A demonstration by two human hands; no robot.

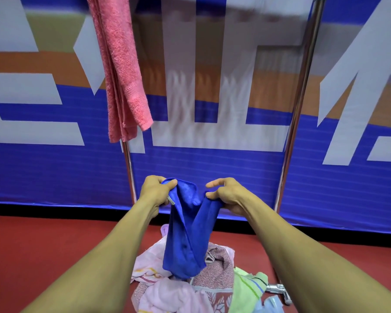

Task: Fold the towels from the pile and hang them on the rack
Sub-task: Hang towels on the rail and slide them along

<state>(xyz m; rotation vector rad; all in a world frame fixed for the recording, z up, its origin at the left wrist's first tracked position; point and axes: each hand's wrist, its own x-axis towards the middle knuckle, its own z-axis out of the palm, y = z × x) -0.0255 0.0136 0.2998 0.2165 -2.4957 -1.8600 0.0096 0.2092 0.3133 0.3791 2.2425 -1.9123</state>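
A: One's up already — the pink towel [122, 71] hangs folded over the left end of the rack [299, 105], clear of the floor.

B: And you've got the next one in hand. Your left hand [155, 190] is pinching an upper corner of the blue towel [187, 231], thumb over the edge; your right hand [227, 196] grips the other side, with the forefinger raised off the cloth.

A: It droops in a V between your hands, its bottom end just over the pile [190, 283]. Not folded yet, I'd say — more bunched than flat.

B: So you're early in this. The pile on the red floor [43, 256] looks well stocked — pale pink, a patterned one, a green striped one, a light blue bit at the lower edge. How many exactly, I can't tell.

A: Plenty of bare bar to the right of the pink one, as far as the blur at the top lets you see.

B: Then it's one hung, one in the air, the rest waiting.
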